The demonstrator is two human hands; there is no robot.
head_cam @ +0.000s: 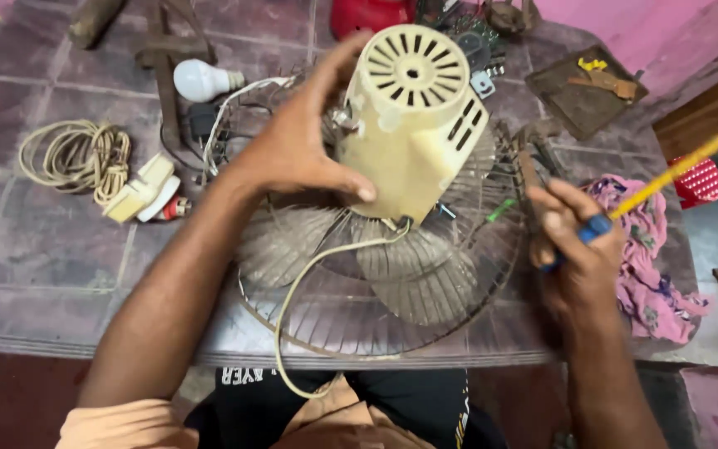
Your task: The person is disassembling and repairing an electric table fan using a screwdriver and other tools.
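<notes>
Here, cream fan motor housing (413, 125) in left hand (292, 145).

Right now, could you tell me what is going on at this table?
A person is working on a dusty table fan that lies face down on the tiled table. The left hand grips the cream motor housing at the fan's back, while the right hand holds a screwdriver with a yellow handle, raised beside the wire guard. A white bulb, a coiled cord and a pink cloth lie around it.
</notes>
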